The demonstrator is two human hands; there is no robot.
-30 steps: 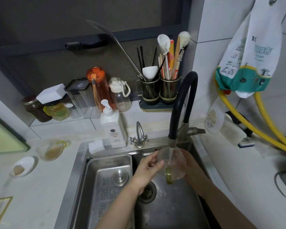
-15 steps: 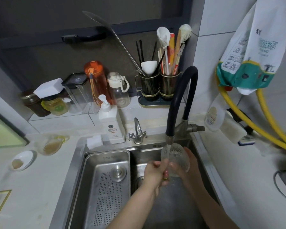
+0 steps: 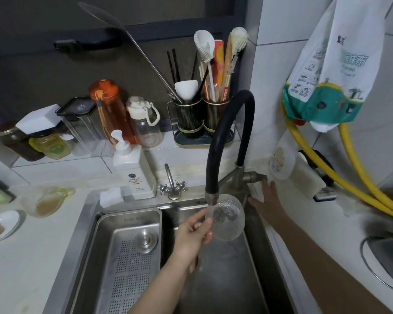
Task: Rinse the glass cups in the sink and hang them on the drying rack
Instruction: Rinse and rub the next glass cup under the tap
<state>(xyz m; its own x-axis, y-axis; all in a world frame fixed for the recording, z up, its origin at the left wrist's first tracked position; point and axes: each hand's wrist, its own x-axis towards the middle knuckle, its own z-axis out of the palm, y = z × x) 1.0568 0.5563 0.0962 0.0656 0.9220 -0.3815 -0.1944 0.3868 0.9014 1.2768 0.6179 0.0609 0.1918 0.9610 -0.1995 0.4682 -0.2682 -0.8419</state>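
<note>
A clear textured glass cup (image 3: 228, 219) sits right under the spout of the black faucet (image 3: 216, 155), over the steel sink (image 3: 225, 279). My left hand (image 3: 194, 236) grips the cup at its left side, fingers curled round it. My right hand (image 3: 267, 200) is off the cup, fingers straight, reaching up at the sink's back right corner just below the faucet lever (image 3: 254, 176). Whether water runs is unclear. No drying rack is in view.
A perforated steel tray (image 3: 127, 257) fills the sink's left half. A soap dispenser (image 3: 133, 173) and small tap (image 3: 171, 186) stand behind. A second glass cup (image 3: 44, 201) and small white dish (image 3: 2, 225) rest on the left counter. Yellow hoses (image 3: 354, 175) run at right.
My right hand let go of the cup and moved up and right toward the faucet lever. My left hand alone now holds the cup under the spout.
</note>
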